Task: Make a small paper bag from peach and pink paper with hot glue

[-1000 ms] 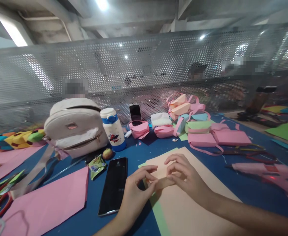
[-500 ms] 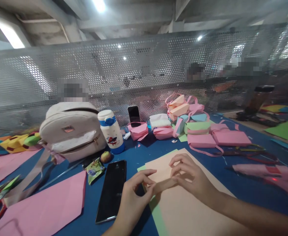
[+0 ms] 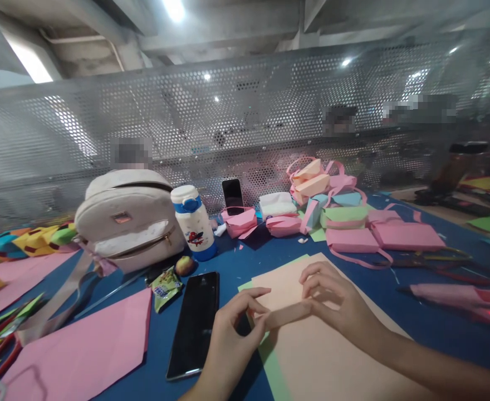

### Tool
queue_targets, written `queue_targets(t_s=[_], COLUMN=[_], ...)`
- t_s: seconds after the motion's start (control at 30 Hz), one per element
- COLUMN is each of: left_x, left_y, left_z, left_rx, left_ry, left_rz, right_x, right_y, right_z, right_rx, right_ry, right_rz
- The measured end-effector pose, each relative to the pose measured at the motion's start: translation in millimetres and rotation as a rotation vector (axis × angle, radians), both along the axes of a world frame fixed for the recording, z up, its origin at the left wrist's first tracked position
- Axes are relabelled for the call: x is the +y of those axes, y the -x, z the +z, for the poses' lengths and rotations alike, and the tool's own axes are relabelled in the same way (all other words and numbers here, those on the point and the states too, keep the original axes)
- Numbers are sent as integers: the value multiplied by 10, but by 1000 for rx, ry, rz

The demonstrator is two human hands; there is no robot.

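Note:
Between my two hands a narrow peach paper strip (image 3: 287,316) is held by its ends, just above a stack of peach paper sheets (image 3: 337,356). My left hand (image 3: 240,328) pinches the strip's left end between thumb and fingers. At the other end, my right hand (image 3: 332,295) has its thumb and fingertips closed on the strip, the upper fingers curled. A green sheet (image 3: 273,365) shows under the peach stack's left edge. A black phone (image 3: 194,323) lies flat beside my left hand.
A backpack (image 3: 130,223), a white-and-blue bottle (image 3: 194,223) and small folded paper bags (image 3: 351,239) stand along the perforated metal screen (image 3: 186,122). Pink paper (image 3: 86,351) lies at left, near scissors (image 3: 3,356). On the right are a pink glue gun (image 3: 454,295) and more scissors (image 3: 437,260).
The view has shifted slightly, so most things appear a little further right. Both hands keep hold of the paper strip, whose face shows a bit more plainly now.

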State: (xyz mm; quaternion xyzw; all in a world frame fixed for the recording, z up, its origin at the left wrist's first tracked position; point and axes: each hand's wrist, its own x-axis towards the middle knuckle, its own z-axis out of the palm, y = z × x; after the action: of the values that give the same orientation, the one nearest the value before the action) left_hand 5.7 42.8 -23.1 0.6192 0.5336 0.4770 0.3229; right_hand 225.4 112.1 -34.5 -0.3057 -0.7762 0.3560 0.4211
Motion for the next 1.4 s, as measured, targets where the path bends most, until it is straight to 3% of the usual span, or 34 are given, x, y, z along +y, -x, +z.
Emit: queue_targets(t_s=[0.3,0.5,0.67,0.87,0.97,1.07,1.4], left_x=[13,-59,-131,-77,-91,-111,-30], left_y=[-12,33,22,-136,-111,-37,-7], left_z=[-7,-52,-87,-133,-115,-101,-105], left_rx=[-88,-166,-143,-176,-204,-230,-289], left_ry=[-20,-18,30,-99,15,97,41], left_rz=[-39,-87,-161,-138,-232,-305,-332], right_x=[-14,-22,-76,-119,-95,-74,-74], right_y=[6,5,28,73,79,73,31], right_z=[42,61,32,6,13,30,47], right_rx=[8,17,87,123,137,135,76], right_ry=[-18,-36,167,341,373,336,14], right_rz=[3,-96,-41,80,76,44,-7])
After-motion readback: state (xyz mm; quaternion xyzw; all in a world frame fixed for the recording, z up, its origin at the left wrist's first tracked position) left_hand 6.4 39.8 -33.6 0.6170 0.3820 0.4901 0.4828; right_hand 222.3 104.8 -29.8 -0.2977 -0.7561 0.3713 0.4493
